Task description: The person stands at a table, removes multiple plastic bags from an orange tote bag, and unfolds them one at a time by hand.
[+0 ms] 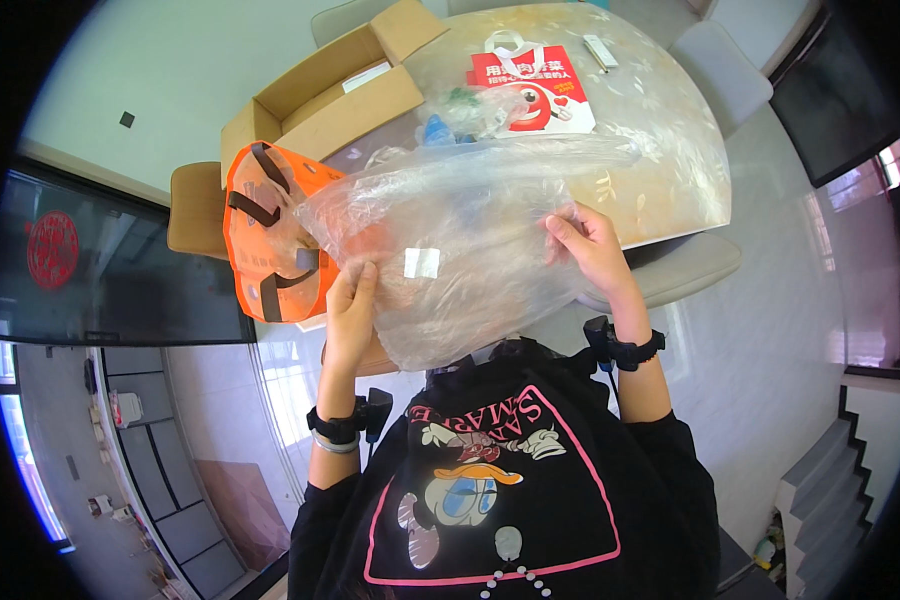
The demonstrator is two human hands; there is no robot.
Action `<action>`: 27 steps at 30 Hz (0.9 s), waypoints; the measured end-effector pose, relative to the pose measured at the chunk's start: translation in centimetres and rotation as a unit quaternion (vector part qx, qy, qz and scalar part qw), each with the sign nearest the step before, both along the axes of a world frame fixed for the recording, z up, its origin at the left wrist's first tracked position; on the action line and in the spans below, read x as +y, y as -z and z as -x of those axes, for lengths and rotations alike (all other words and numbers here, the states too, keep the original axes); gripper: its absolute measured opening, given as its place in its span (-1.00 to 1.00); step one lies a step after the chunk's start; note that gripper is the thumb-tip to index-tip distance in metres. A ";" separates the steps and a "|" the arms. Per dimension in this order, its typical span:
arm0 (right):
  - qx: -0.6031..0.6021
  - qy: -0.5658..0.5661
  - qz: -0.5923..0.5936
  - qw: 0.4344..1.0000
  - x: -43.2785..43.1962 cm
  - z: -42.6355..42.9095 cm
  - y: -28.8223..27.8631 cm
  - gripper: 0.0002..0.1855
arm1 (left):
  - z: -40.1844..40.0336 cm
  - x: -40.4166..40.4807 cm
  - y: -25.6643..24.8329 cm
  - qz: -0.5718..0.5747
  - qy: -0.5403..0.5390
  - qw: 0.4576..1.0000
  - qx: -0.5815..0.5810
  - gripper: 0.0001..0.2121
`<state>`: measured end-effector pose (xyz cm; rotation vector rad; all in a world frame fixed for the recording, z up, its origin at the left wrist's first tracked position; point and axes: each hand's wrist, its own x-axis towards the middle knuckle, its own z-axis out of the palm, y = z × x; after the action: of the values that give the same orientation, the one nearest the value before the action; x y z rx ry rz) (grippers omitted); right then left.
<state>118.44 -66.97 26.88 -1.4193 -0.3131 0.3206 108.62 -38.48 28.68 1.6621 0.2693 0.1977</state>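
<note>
A large clear plastic bag [472, 225] with a small white label is spread between my hands, in front of my body and over the near edge of the table. My left hand [352, 300] pinches its left side between thumb and fingers. At its right side, my right hand [585, 240] grips the film, with some fingers seen through the plastic. Just left of the bag is an orange tote bag [319, 300] with dark handles, its top open. Beyond the clear bag lies crumpled clear plastic [480, 105] with green and blue parts.
An open cardboard box [345, 131] is at the table's back left. A red and white carrier bag [577, 97] lies flat on the patterned table [667, 150], near a small white object [600, 51]. Chairs [675, 274] stand around the table.
</note>
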 end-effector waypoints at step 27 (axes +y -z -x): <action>-0.135 -0.107 0.002 0.985 -5.0 0.1 -0.8 -0.70 | 1.4 2.1 -2.5 -0.029 0.270 0.961 -0.045 -0.78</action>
<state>118.31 -71.94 27.73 -1.4371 -0.6903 0.3019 107.18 -36.39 31.18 1.7166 -0.2653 -0.1333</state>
